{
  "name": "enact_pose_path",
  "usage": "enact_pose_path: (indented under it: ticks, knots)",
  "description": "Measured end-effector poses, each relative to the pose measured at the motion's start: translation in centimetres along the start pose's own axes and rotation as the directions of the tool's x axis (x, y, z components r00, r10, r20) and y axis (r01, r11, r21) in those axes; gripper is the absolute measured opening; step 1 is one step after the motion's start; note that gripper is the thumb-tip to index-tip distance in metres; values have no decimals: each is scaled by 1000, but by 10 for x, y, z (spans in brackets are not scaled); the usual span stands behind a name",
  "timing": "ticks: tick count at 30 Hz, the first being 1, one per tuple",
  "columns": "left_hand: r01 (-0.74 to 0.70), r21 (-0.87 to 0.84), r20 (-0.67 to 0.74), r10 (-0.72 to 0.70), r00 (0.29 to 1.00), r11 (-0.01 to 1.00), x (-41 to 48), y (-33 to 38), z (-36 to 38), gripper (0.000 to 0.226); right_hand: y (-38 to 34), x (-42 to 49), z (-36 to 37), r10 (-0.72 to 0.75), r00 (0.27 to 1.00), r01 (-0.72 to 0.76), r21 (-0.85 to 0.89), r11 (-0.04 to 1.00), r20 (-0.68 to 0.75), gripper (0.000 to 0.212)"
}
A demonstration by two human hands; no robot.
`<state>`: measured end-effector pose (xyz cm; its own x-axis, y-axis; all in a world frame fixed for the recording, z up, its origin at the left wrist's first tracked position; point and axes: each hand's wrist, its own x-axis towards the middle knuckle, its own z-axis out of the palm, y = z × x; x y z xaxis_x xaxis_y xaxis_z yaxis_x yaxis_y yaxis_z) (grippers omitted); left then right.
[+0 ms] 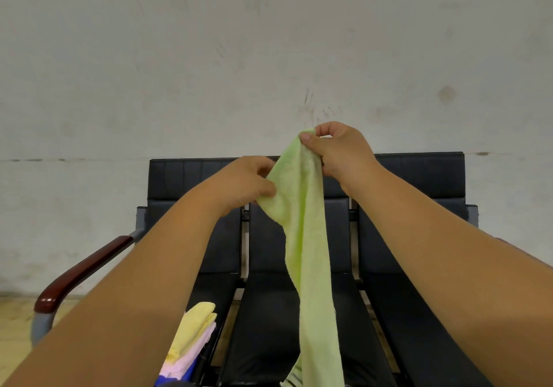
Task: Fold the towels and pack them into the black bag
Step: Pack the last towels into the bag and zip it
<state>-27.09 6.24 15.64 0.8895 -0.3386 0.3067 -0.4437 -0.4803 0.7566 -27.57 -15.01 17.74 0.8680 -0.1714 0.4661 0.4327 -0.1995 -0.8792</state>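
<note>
Green towel (308,237) hangs lengthwise straight down over the black seats (389,312), top corner pinched by the right hand (341,153), left hand (245,181) pinching its left edge just below, so the left is nearer the free edge.

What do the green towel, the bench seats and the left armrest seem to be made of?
Green towel: soft napped cloth, likely microfibre; fuzzy surface, limp drape. Bench seats: black leather-like padding, faint sheen. Armrest: glossy red-brown, probably varnished wood, on a grey metal frame.
</note>
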Motion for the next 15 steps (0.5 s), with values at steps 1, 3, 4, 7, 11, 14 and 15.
enact_pose_path:
  ticks: [1, 3, 4, 7, 11, 14, 15]
  knots:
    - [16, -16, -25, -17, 1000, 1000, 1, -4, -1, 24, 0, 1, -2, 6, 1000, -6, -9, 1000, -12, 23]
    - [43, -105, -83, -52, 995, 993, 2, -11, -4, 13, 0, 1, -8, 12, 999, -13, -33, 999, -38, 24]
    - [48, -153, -121, -67, 990, 987, 3, -13, -6, 12, 0, 1, -10, 10, 999, -12, -47, 999, -45, 24]
    - [12, -276, -209, -72, 975, 961, 9, -12, -13, 15, 2, -2, -21, -46, 997, 39, -106, 994, -67, 21]
    - [-50, -440, -252, -70, 965, 897, 12, 1, -17, 21, 7, -8, -32, -120, 991, 112, -141, 984, -51, 15]
    - [-51, -457, -232, -63, 971, 888, 12, 11, -16, 23, 6, -9, -37, -84, 996, 84, -138, 987, 10, 14]
    - [-51, -438, -232, -58, 971, 898, 11, 14, -14, 24, 5, -10, -38, -58, 998, 61, -117, 991, 28, 15]
